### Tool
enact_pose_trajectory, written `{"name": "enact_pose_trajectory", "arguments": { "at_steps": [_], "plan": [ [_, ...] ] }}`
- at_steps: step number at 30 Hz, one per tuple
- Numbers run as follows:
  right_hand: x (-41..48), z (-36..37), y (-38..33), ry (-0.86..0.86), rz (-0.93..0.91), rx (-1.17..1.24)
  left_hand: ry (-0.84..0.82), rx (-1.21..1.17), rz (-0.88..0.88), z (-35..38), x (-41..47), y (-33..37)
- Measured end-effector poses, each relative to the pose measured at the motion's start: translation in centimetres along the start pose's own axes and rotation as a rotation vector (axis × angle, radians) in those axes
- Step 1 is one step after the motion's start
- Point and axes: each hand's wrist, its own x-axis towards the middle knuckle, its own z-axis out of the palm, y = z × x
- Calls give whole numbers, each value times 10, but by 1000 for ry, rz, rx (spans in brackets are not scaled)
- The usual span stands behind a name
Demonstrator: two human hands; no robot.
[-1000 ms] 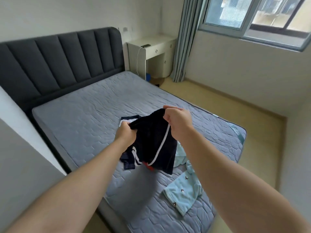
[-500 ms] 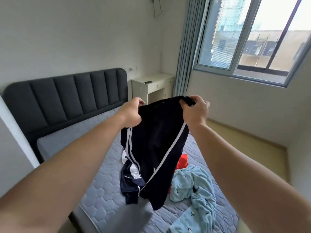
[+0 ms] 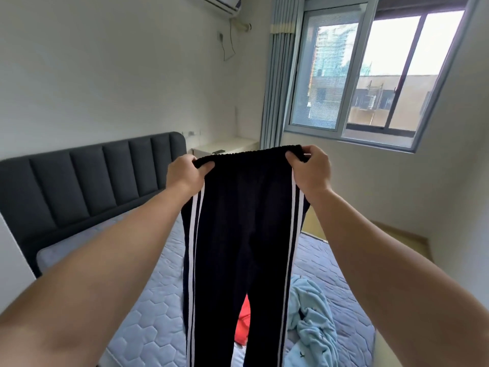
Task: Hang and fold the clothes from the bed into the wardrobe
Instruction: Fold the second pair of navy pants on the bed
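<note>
Left hand (image 3: 185,174) and right hand (image 3: 312,168) pinch trousers (image 3: 243,234) waistband, held up | grey quilted bed (image 3: 148,313), dark headboard (image 3: 79,181) | window (image 3: 370,75), curtain (image 3: 277,75)

left hand (image 3: 185,174): bare
right hand (image 3: 312,169): bare
left forearm (image 3: 111,260): bare to frame edge
right forearm (image 3: 375,260): same

The single head camera looks from the foot edge of the bed (image 3: 148,321) forward toward the headboard (image 3: 87,181) and window (image 3: 370,75), close behind the raised arms.
</note>
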Motion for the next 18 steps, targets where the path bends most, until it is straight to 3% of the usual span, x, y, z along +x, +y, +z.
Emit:
{"name": "enact_pose_trajectory", "arguments": {
  "at_steps": [4,8,12,18],
  "plan": [
    [-4,-10,7,-13,37,15,-81,-292,-110,1,1,-2],
    [-3,-17,9,-2,78,37,-96,-407,-247,-4,3,2],
    [-2,-24,13,-30,112,62,-59,-503,-106,-6,6,3],
    [-9,-28,13,-17,37,153,-73,-409,97,0,6,9]
  ]
}}
